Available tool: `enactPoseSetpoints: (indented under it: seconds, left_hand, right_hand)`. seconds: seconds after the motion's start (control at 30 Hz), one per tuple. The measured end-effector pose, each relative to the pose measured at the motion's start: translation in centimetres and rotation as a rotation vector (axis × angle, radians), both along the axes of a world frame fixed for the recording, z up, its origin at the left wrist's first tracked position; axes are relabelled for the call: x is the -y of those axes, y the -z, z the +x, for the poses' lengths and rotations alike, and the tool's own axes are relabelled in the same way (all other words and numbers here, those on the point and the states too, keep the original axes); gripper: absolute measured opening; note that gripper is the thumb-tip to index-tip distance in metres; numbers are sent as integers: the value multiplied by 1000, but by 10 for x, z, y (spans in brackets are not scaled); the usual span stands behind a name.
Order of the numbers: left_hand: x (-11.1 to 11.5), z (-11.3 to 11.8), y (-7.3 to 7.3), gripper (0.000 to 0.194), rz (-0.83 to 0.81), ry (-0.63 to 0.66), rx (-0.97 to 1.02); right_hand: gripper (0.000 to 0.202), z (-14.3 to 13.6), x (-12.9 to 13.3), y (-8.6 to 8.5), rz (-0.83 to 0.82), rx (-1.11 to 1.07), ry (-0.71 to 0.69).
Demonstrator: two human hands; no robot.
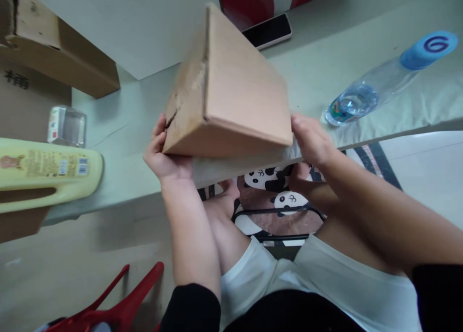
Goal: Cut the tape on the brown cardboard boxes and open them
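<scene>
Between my two hands is a brown cardboard box (246,81), tilted, with a torn patch along its left side. My left hand (168,153) grips its lower left corner, fingers curled around the torn side and palm beneath. At the lower right corner, my right hand (311,137) presses on the box with its fingers, which are partly hidden by the edge. The box is held over the near edge of the table covered in pale green cloth (141,120). What is inside the box cannot be seen.
A part-filled water bottle (376,88) with a blue cap stands right. Behind the box lies a phone (271,31). Leftward are a yellow jug (79,178), a small clear plastic container (68,127) and another cardboard box (61,52). A red stool (123,298) is on the floor.
</scene>
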State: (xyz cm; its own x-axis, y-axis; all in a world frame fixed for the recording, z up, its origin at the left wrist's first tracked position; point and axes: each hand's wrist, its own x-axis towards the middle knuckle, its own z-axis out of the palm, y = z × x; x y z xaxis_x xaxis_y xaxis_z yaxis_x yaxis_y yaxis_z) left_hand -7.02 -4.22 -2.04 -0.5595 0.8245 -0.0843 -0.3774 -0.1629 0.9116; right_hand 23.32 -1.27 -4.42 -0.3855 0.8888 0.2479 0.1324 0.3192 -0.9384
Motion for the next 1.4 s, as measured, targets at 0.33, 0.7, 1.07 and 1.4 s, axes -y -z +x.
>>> enactPoseSetpoints:
  seconds: [0.33,0.7,1.07,1.4]
  left_hand:
    - [1,49,-14,43,-300,331,8]
    - [5,42,6,33,-588,429,-498]
    - [5,47,-7,26,317,152,-819]
    - [6,50,-10,26,215,78,-876]
  right_hand:
    - [76,-9,12,-10,220,114,-14]
    - [51,-2,15,-20,161,31,201]
    - [52,-1,8,-21,153,95,-41]
    - [55,12,-10,6,133,886,290]
